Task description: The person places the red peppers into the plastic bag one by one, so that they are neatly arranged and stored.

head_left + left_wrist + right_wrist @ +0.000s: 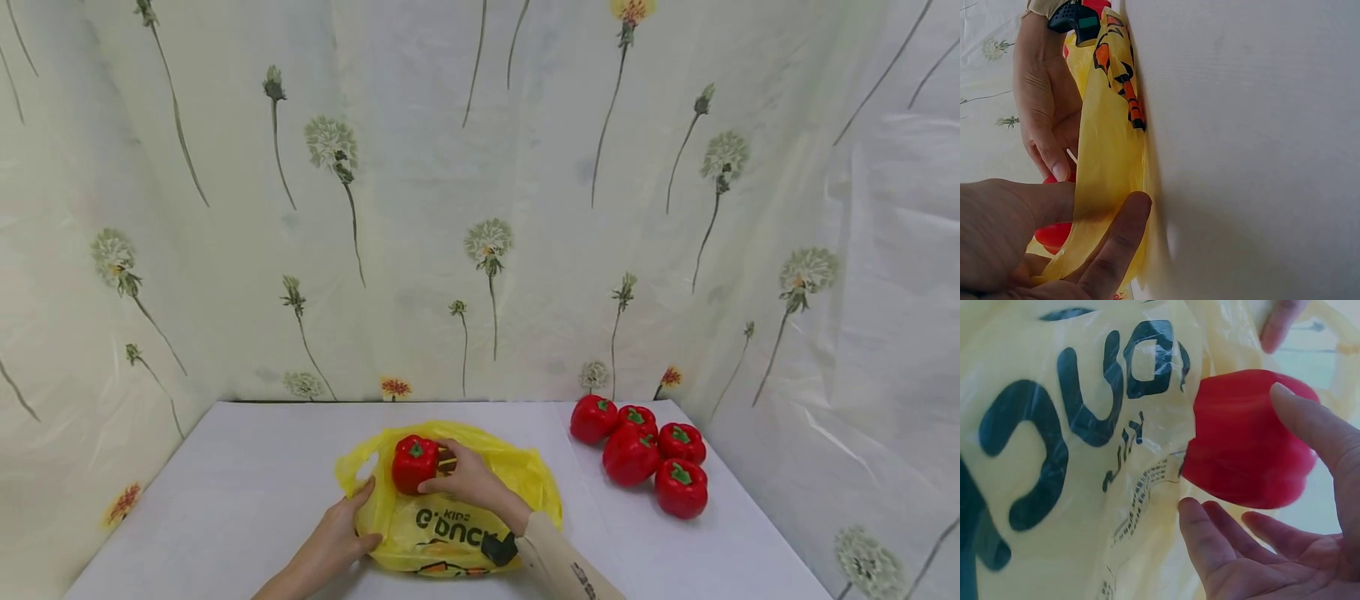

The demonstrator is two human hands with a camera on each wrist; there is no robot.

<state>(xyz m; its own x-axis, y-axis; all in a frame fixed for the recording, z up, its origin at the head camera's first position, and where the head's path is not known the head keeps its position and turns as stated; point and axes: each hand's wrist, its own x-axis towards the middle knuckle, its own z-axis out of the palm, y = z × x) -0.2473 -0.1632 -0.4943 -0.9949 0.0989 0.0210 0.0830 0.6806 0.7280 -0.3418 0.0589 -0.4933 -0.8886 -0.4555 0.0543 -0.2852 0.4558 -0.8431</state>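
Hands (pixel 335 532) (pixel 474 481) flank one red pepper (pixel 415 465).

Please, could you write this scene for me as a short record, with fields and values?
Left hand: grips the yellow bag at its edge
Right hand: holds a red pepper at the bag's opening
Bag print: dark lettering
Other peppers: five, red, grouped on the right of the table
Backdrop: pale, flower-patterned

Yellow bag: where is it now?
In the head view, the yellow bag lies on the table at bottom centre, with the left hand at its left edge and five red peppers to its right.
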